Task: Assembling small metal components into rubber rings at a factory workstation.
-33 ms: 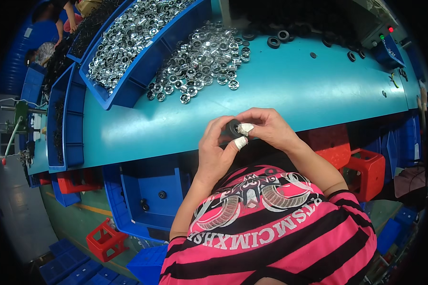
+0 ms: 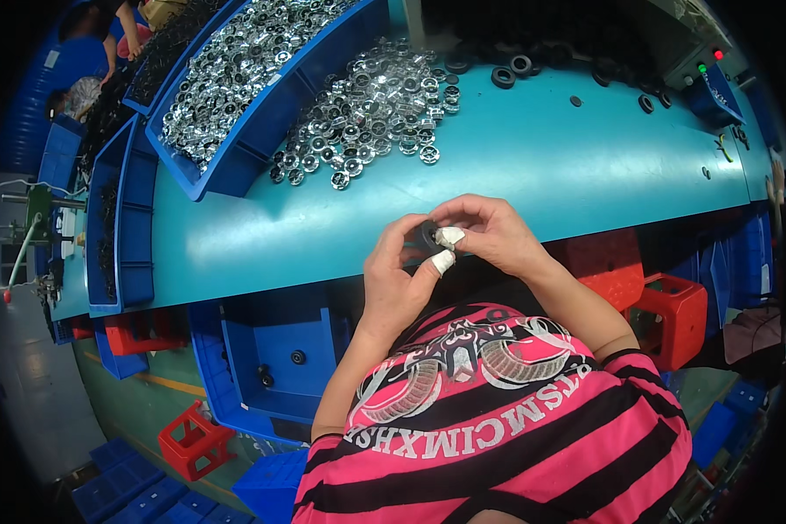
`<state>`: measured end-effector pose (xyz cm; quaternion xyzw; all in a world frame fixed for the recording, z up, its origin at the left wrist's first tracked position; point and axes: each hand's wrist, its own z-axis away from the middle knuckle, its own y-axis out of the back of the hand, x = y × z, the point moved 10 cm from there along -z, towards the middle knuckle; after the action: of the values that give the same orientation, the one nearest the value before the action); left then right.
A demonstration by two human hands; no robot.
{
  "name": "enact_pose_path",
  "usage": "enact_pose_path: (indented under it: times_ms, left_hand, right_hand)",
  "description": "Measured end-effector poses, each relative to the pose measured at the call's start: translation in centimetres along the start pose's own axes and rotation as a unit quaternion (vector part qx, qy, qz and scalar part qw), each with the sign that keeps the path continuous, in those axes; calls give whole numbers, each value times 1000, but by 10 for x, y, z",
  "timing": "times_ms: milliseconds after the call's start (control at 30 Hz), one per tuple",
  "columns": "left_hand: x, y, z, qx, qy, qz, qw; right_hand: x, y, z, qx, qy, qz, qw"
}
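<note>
Just above the table's front edge, both hands meet around a small black rubber tyre (image 2: pixel 426 236). My left hand (image 2: pixel 396 262) wraps its fingers about the tyre's left side, its thumb close to the lower rim. My right hand (image 2: pixel 491 234) closes on it from the right, the thumb pressed at the tyre's open face. White wrapping covers both thumb tips. Fingers hide much of the tyre, and whether a wheel hub sits inside I cannot tell. Beyond the hands lies a heap of shiny chrome wheel hubs (image 2: pixel 358 131).
A blue bin (image 2: pixel 227 148) full of chrome hubs stands at the back left of the teal table (image 2: pixel 533 175). Loose black tyres (image 2: pixel 502 78) lie along the far side. Below the table edge, a blue crate (image 2: pixel 279 341) holds several dark wheels. Red stools (image 2: pixel 672 319) stand right.
Both hands keep their hold on the tyre; the right hand and its thumb have shifted very slightly.
</note>
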<state>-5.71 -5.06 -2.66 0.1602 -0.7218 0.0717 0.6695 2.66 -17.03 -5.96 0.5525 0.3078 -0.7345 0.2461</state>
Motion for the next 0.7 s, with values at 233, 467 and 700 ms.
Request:
enact_pose_path:
  times_ms: [233,467,700]
  left_hand:
    - [25,11,-2,57,-41,-235,969]
    - [30,12,0,73,-60,-250,964]
    - [11,84,44,124,-47,-324,937]
  right_hand:
    - [2,-4,4,-9,-35,2,999]
    - [4,-6,3,-13,-45,53,997]
    - [-28,26,-1,39,33,191,980]
